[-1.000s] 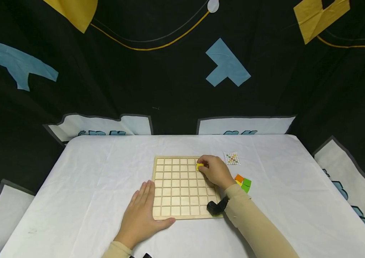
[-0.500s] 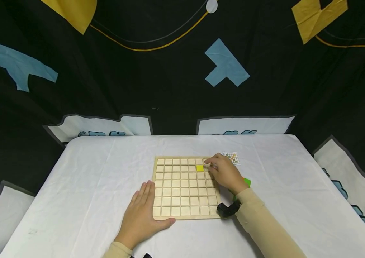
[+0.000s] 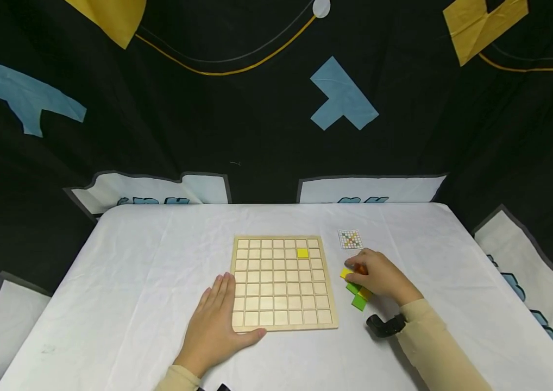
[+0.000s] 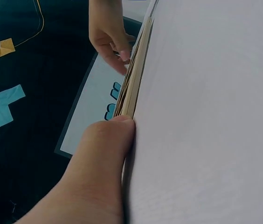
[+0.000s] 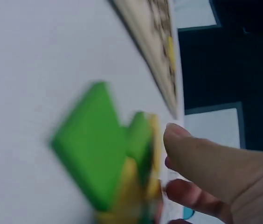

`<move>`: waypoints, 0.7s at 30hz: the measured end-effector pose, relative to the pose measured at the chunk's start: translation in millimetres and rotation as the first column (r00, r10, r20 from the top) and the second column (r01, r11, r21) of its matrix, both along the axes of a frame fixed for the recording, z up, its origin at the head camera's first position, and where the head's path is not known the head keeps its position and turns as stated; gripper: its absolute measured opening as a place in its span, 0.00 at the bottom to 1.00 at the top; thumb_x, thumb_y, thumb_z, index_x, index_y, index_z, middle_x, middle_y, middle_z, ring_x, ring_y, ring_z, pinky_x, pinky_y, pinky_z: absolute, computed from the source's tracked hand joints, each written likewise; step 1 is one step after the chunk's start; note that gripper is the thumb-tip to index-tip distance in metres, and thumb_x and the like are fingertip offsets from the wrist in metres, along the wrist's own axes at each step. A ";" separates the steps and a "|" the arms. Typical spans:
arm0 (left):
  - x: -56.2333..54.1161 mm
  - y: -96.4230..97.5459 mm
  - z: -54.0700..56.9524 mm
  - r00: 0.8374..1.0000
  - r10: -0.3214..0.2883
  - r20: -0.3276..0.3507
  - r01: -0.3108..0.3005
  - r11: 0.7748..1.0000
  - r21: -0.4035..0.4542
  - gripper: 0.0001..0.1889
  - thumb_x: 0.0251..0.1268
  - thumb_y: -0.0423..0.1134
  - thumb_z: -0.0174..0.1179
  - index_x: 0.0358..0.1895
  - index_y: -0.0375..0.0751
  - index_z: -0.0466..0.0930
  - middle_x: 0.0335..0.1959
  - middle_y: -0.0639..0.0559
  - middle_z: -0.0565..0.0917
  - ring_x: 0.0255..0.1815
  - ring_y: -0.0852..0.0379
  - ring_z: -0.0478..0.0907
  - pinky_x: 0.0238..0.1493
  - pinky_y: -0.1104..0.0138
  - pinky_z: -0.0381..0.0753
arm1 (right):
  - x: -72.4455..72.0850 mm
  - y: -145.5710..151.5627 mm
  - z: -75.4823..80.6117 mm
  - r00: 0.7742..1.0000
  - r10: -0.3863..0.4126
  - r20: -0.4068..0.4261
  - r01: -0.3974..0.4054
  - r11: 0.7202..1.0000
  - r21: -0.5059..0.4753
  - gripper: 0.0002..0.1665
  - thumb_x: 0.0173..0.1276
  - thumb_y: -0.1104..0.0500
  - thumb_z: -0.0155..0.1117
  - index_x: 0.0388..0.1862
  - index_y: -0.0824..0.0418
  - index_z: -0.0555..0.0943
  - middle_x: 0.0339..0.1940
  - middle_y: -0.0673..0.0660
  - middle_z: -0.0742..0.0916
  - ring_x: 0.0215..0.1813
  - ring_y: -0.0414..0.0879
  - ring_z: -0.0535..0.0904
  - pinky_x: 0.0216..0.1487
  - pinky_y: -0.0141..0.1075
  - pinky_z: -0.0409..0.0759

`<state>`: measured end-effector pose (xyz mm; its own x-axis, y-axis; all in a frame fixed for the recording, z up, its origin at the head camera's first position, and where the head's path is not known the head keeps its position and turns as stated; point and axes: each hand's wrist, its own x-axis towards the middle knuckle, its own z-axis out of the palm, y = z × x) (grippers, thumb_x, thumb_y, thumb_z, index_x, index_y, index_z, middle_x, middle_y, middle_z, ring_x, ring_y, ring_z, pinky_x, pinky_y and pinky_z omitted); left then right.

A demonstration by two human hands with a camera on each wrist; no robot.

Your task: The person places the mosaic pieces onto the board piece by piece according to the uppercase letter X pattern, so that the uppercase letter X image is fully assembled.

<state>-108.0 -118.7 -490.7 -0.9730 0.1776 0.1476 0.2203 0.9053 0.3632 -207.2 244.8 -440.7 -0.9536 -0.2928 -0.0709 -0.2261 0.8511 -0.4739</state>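
A wooden grid board [image 3: 280, 328] lies on the table, with one yellow tile [image 3: 302, 253] in a cell near its far right corner. My left hand [image 3: 212, 323] rests along the board's left edge, fingers straight, the thumb at the near edge. In the left wrist view that thumb [image 4: 106, 135] touches the board's side. To the right of the board, my right hand [image 3: 379, 274] hovers over a small pile of green, yellow and orange tiles, covering part of it. A green tile [image 5: 92, 144] shows blurred in the right wrist view, where thumb and fingers stand apart with nothing between them.
A small printed card [image 3: 350, 239] with a coloured grid pattern lies beyond the tiles. White cloth [image 3: 110, 304] covers the table, and a dark curtain [image 3: 257, 136] hangs behind it. A black strap piece [image 3: 385, 326] sticks out from the right wrist.
My right hand has left the board's far right corner and moved right and nearer, to the tile pile. The yellow tile it pinched earlier lies in the grid. The left hand stays put.
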 end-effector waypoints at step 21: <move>1.2 -0.3 -1.0 1.000 0.001 -0.007 -0.001 1.000 -0.012 0.67 0.45 0.82 0.57 0.78 0.32 0.50 0.81 0.42 0.51 0.83 0.46 0.47 0.80 0.51 0.51 | -5.5 -79.2 -2.7 0.998 -0.051 -0.046 0.037 0.965 -0.258 0.08 0.65 0.59 0.70 0.41 0.51 0.80 0.36 0.48 0.84 0.31 0.41 0.75 0.36 0.33 0.76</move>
